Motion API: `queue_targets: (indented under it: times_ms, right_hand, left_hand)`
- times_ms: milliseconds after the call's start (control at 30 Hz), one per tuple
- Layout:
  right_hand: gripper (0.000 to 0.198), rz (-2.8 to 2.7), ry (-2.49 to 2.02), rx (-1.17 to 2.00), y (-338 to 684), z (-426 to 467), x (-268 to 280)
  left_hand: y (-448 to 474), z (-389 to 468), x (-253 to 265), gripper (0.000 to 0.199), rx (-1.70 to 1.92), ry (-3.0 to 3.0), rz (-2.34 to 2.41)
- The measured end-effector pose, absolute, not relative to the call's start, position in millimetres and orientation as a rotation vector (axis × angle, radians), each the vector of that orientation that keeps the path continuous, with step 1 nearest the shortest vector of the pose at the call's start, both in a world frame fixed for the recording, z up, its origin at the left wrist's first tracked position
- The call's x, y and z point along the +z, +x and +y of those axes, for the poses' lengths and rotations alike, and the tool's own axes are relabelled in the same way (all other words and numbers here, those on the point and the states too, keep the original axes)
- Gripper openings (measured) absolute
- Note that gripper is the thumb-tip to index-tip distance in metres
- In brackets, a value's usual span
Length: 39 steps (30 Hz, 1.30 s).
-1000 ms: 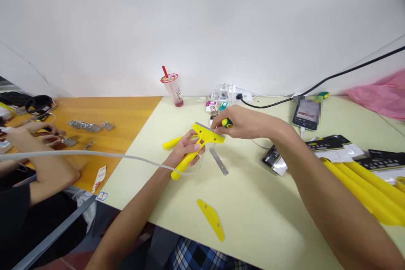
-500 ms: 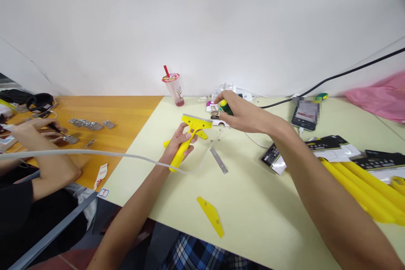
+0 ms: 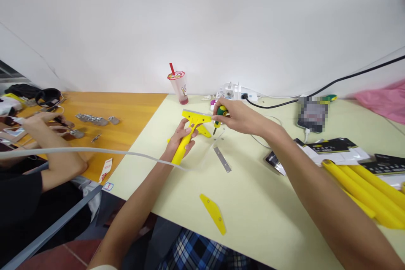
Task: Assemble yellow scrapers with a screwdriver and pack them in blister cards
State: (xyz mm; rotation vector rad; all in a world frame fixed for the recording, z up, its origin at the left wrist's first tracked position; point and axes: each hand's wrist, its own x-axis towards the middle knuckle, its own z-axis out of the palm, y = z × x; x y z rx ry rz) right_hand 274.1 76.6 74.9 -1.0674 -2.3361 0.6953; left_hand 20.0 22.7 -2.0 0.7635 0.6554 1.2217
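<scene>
Holding the yellow scraper point(image 3: 196, 118) by its handle, my left grip point(image 3: 175, 141) is closed around it, head toward the far side, above the surface point(image 3: 259, 202); my right grip point(image 3: 238, 116), just right of that head, pinches the green-and-yellow screwdriver point(image 3: 217, 124), shaft pointing down; whether its tip touches anything I cannot tell. Nearer than both tools lies a loose metal blade point(image 3: 222, 160); a yellow plate point(image 3: 213, 215) lies at the near edge; a lidded cup point(image 3: 179, 86) stands far left of my right grip; yellow handles point(image 3: 363, 190) lie at right.
</scene>
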Motion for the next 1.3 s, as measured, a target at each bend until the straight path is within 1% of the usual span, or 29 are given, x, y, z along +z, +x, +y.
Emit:
queue_targets:
  times_ms: [333, 633, 800, 933, 1033, 1133, 1300]
  right_hand:
    - [0.015, -2.371, -1.084, 0.746, 270.3, 84.4, 58.7]
    - [0.014, -2.396, -1.061, 0.711, 272.9, 79.6, 69.0]
    - [0.018, -2.335, -1.041, 0.691, 283.3, 70.2, 88.4]
    - [0.026, -2.242, -1.035, 0.670, 290.6, 57.1, 109.3]
    - [0.033, -2.162, -1.053, 0.665, 292.4, 48.7, 120.5]
    - [0.038, -2.095, -1.029, 0.674, 291.1, 44.7, 123.6]
    - [0.037, -2.039, -0.986, 0.705, 286.7, 45.4, 118.7]
  left_hand:
    - [18.1, 25.2, -2.6, 0.062, 1.222, 0.756, 0.674]
    - [16.4, 28.1, -5.9, 0.062, 1.248, 0.715, 0.674]
    - [16.1, 32.4, -9.3, 0.059, 1.248, 0.661, 0.723]
    - [20.4, 33.5, -13.2, 0.063, 1.165, 0.648, 0.786]
    - [26.6, 31.8, -15.0, 0.060, 1.109, 0.662, 0.813]
    - [32.5, 28.7, -14.7, 0.057, 1.052, 0.679, 0.810]
    - [36.0, 24.0, -14.6, 0.058, 0.976, 0.676, 0.770]
